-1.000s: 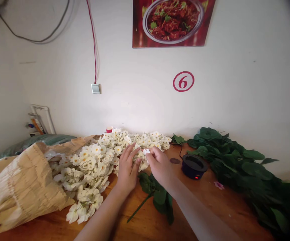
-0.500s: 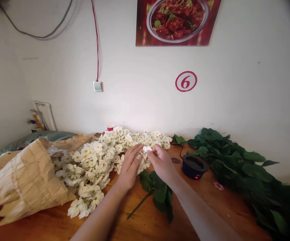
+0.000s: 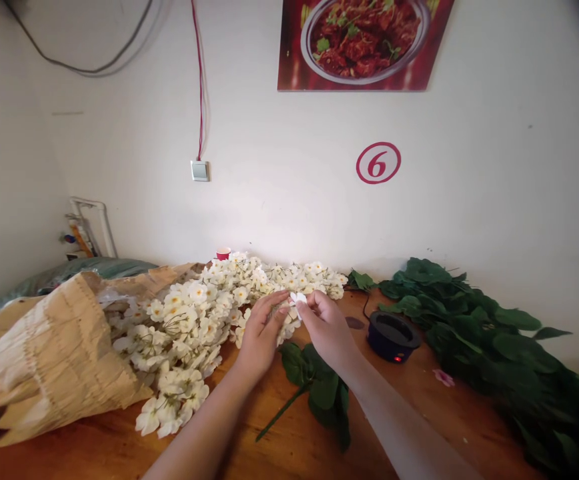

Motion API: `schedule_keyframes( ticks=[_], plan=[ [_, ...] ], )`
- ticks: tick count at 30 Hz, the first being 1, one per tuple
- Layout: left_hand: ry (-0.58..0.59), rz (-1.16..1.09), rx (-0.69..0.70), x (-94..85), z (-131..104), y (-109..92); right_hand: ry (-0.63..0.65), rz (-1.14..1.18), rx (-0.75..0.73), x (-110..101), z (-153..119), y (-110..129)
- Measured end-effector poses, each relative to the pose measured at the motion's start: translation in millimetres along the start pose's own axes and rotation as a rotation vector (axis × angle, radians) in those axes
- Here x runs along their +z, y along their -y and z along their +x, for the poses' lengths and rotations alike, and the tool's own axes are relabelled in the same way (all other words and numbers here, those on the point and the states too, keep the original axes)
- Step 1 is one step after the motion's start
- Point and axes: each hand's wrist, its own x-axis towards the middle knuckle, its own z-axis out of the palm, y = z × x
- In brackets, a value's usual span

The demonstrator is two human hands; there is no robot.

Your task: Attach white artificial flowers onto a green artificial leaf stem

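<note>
Two hands, both yours, meet over the surface (image 3: 289,448). A small white blossom (image 3: 298,298) sits at the right hand's fingertips, in front of the heaped white flowers (image 3: 189,313) and above the leafy green sprig (image 3: 322,387).

Risks: petals look thin; too hard a pinch could crease or tear them. A loose one could drop the blossom among its lookalikes. The dark pot (image 3: 393,337), red light lit, stands near your right forearm; a careless outward sweep might knock it.

Pose: forearms slant inward. Right hand (image 3: 330,330) clamped on the blossom, thumb against index. Left hand (image 3: 262,330) close beside, fingers bent towards it; whether its tips grip anything, cannot tell.
</note>
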Motion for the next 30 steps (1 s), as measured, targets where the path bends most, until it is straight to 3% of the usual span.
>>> schedule_keyframes(
  ticks=[3,7,11,20,23,27,30],
  plan=[
    [0.006,-0.126,-0.107,0.0,1,-3,-0.087,-0.234,-0.138,3,-2,-2],
    [-0.012,-0.088,-0.077,0.8,0,-3,-0.181,-0.516,-0.357,6,-2,-7],
    [-0.021,-0.013,-0.025,0.7,-2,-2,-0.185,-0.512,-0.302,6,1,-12],
    [0.017,-0.003,0.000,-2.1,-2,-11,0.037,0.032,0.209,-3,14,-18],
    [-0.004,-0.014,0.007,-0.7,-2,-10,0.063,0.246,0.286,1,14,-16],
    [-0.037,-0.045,0.043,4.2,-4,-6,0.172,0.699,0.416,18,7,-14],
    [-0.073,-0.066,0.035,8.8,-6,-2,0.145,0.899,0.414,32,0,-13]
  ],
)
